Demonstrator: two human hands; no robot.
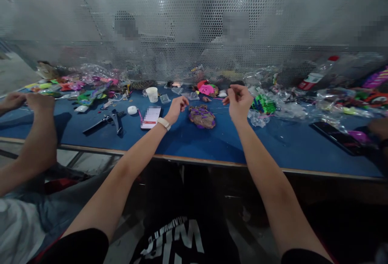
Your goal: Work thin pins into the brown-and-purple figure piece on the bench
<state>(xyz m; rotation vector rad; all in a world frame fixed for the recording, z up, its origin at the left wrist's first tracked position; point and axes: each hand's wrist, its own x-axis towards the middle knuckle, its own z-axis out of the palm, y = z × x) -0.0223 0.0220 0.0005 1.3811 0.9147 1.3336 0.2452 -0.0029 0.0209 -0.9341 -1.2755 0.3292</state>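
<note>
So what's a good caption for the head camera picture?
A lumpy brown-and-purple piece lies on a blue table between the left hand and right hand.

The right hand (241, 101) curls, hiding whether it holds anything.

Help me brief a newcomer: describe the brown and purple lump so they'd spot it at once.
On the long blue table, look between the wearer's bare left hand and bare right hand. There lies a rough, roundish brown lump with purple patches. It's dull and mottled, unlike the plain white cup and bright pink rounded piece beyond it.
</note>
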